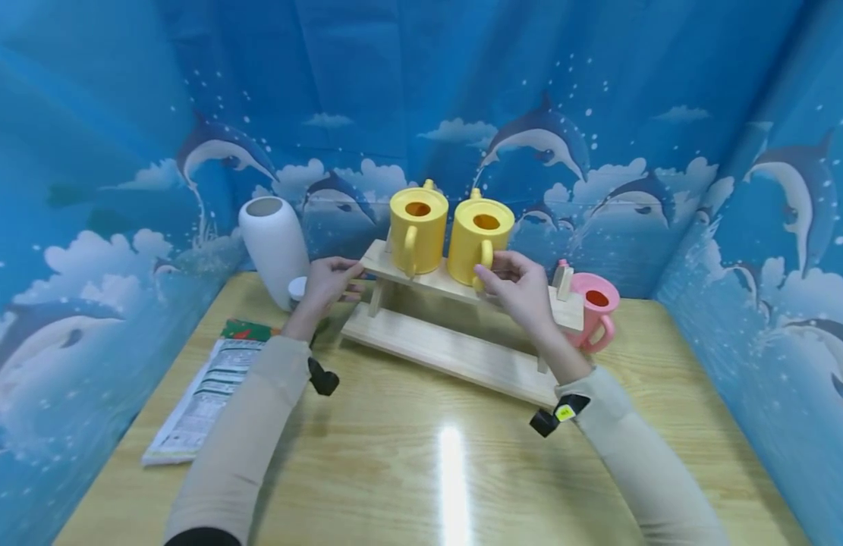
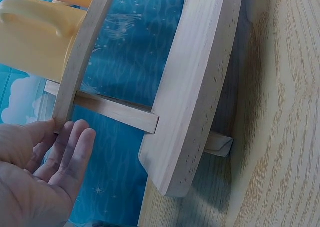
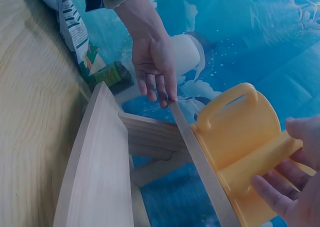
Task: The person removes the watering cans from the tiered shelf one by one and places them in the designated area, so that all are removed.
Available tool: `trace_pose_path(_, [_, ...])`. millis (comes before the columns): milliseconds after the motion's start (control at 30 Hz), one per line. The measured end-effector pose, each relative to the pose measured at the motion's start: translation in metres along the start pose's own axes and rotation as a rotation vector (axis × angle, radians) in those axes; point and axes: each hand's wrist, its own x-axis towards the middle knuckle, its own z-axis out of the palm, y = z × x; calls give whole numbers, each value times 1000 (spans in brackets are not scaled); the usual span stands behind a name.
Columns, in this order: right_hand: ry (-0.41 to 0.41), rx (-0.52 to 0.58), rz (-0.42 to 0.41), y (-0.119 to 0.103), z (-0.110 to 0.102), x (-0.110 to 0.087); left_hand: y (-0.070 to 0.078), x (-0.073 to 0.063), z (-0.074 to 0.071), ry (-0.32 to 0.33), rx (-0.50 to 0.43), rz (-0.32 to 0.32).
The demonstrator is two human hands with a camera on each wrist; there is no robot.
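Note:
Two yellow watering cans stand side by side on the upper board of a two-tier wooden plant stand (image 1: pixel 455 345). My left hand (image 1: pixel 328 285) pinches the left end of that upper board between thumb and index finger, its other fingers extended in the left wrist view. At the right-hand watering can (image 1: pixel 470 241), my right hand (image 1: pixel 520 292) has thumb and fingers around the handle, as the right wrist view shows. The left-hand watering can (image 1: pixel 428 231) is untouched, its handle facing me. Nothing stands on the lower board (image 2: pixel 190 87).
A pink watering can (image 1: pixel 587 303) stands behind the stand's right end. To the left are a tall white vase (image 1: pixel 274 243), a small white-lidded jar (image 1: pixel 297 288) and a printed bag (image 1: pixel 206 398) lying flat. A dolphin-print curtain (image 1: pixel 421 98) encloses the table's back and sides.

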Motion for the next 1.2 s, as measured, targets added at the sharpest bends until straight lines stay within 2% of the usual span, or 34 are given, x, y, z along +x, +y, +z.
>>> trace_pose_path(200, [10, 0, -9, -3, 4, 1, 1, -2, 1, 6, 10, -7])
trace_pose_path(600, [6, 16, 45, -4, -17, -1, 2, -1, 3, 26, 8, -25])
trace_pose_path(800, [-15, -25, 64, -5, -34, -6, 3, -1, 4, 26, 6, -22])
trace_pose_path(1033, [-12, 2, 72, -8, -57, -15, 4, -2, 3, 33, 28, -29])
trace_pose_path(1200, [35, 28, 15, -11, -78, -21, 5, -3, 3, 34, 25, -41])
